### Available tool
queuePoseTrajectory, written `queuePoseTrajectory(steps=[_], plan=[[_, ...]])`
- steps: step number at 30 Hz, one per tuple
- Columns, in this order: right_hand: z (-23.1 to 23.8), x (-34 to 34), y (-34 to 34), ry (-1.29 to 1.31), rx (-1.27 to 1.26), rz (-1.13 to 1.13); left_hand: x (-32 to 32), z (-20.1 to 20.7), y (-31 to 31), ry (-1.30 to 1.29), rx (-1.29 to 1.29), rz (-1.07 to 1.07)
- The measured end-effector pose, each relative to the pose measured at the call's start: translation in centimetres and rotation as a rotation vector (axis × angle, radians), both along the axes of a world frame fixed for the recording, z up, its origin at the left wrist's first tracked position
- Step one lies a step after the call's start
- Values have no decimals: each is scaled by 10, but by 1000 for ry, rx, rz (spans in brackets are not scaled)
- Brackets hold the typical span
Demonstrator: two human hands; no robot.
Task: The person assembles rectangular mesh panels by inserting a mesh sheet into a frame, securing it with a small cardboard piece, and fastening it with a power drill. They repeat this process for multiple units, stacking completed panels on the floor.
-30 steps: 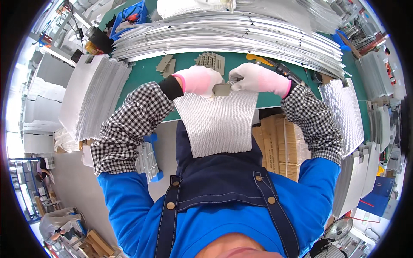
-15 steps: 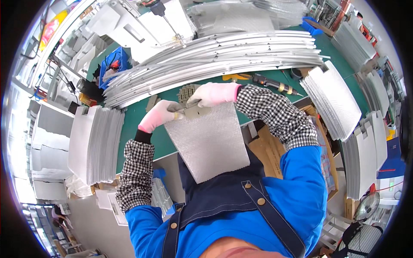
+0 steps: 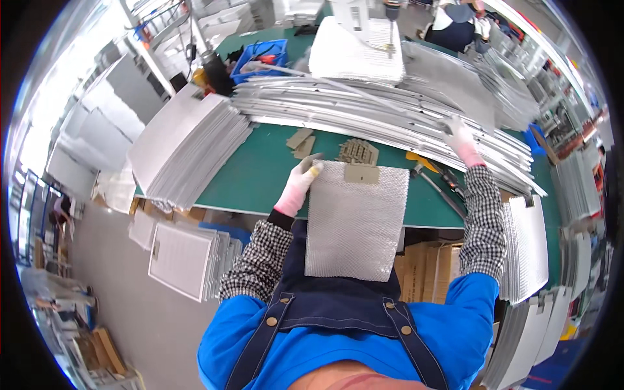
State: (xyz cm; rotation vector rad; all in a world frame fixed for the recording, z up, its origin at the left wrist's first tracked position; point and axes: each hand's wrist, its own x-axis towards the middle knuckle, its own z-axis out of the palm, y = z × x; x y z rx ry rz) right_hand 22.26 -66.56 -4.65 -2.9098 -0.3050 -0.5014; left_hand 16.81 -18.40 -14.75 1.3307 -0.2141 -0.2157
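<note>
My left hand (image 3: 300,182), in a pale glove with a pink cuff, pinches the upper left corner of a silvery mesh panel (image 3: 356,227). The panel leans from the table edge toward my apron. A small beige-grey plate (image 3: 361,173) sits on the panel's top edge, at the notch. My right hand (image 3: 460,138), gloved alike, reaches out over a long pile of silvery metal strips (image 3: 390,117), its fingers apart at the strips; whether they touch one is unclear. Several more small plates (image 3: 357,151) lie stacked just beyond the panel, with loose plates (image 3: 303,144) to their left.
On the green table (image 3: 227,170) lie a hammer (image 3: 442,192), a yellow-handled tool (image 3: 420,160) and a power screwdriver (image 3: 451,182). Stacked panels stand left (image 3: 195,146) and right (image 3: 526,247). A blue bin (image 3: 261,57) and a drill press (image 3: 390,19) are behind the strips.
My right hand has left the small plate and panel and moved out right to the strips. My left hand keeps the panel, now hanging straighter. The view has turned.
</note>
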Motion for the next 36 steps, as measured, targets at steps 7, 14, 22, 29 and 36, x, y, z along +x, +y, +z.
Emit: queuePoseTrajectory(steps=[7, 14, 22, 29, 36], plan=[[-5, -29, -20, -58, -153, -118, -4, 13, -10, 207, 103, 71], [-15, -34, -26, 62, -181, -215, -18, 28, -9, 113, 55, 43], [-28, -13, -3, 153, -411, -267, -25, 29, -12, 16, -2, 4], [-20, 3, 31, 106, -523, -321, -15, 15, -4, 30, 10, 12], [18, -35, 46, -84, -284, -104, -19, 29, -10, 6, -23, 29]])
